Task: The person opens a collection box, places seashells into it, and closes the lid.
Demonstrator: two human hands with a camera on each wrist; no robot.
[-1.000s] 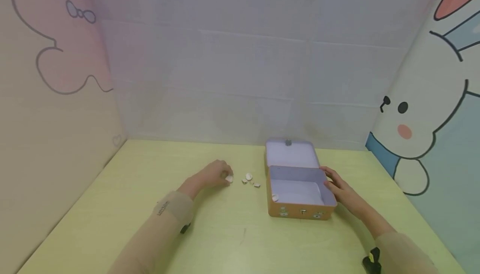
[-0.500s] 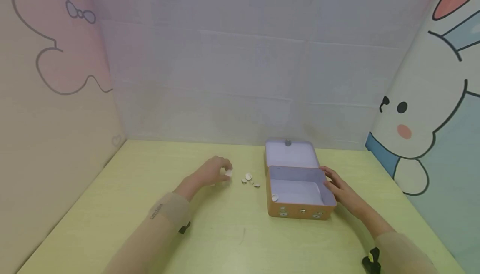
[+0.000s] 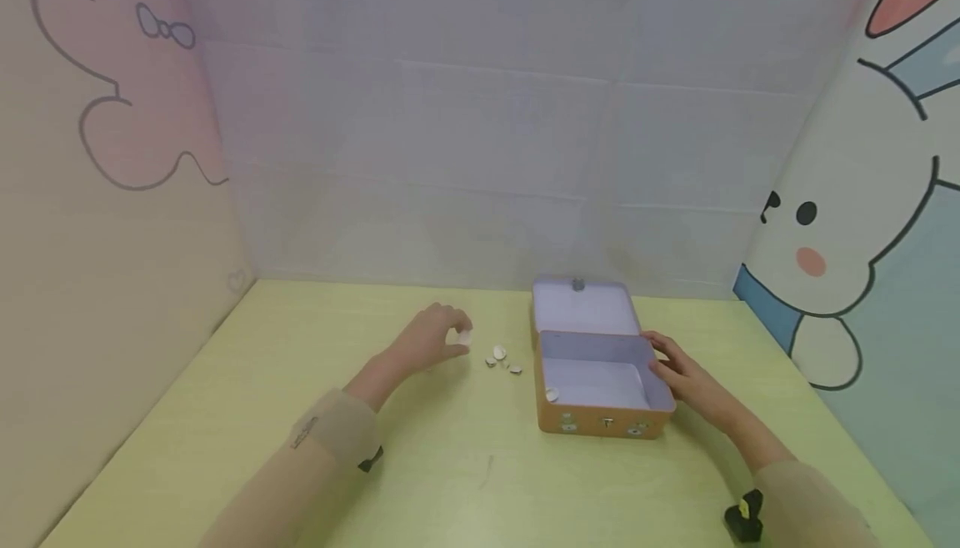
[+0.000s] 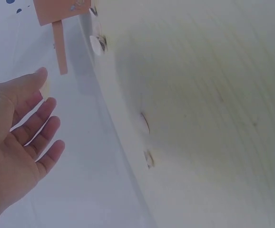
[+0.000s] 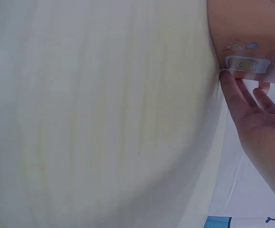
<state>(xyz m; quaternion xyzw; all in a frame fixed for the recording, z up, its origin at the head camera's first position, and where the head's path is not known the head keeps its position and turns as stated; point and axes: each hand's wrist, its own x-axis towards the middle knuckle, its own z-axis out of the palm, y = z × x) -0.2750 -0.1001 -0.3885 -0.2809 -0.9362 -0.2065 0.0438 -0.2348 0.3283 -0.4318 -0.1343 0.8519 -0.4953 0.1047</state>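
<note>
My left hand [image 3: 426,338] pinches a small white shell-like piece [image 3: 465,338] between thumb and index finger, raised a little off the table. In the left wrist view this pale piece [image 4: 44,89] shows at the thumb tip, the other fingers loosely bent. Several similar pieces [image 3: 499,353] lie on the table just right of that hand. An orange tin case [image 3: 577,421] with a lilac inside stands with its lid [image 3: 583,308] folded back; one white piece [image 3: 552,394] lies in its front left corner. My right hand [image 3: 693,385] grips the case's right wall by the rim.
The pale yellow table [image 3: 420,481] meets a grey-white back wall [image 3: 420,156]. Side panels printed with cartoon figures stand at left and right. Small metal latches [image 3: 607,422] sit on the front of the case.
My left hand has risen slightly from the table with the white piece in its pinch and now moves a little to the right. The right hand and case have stayed put.
</note>
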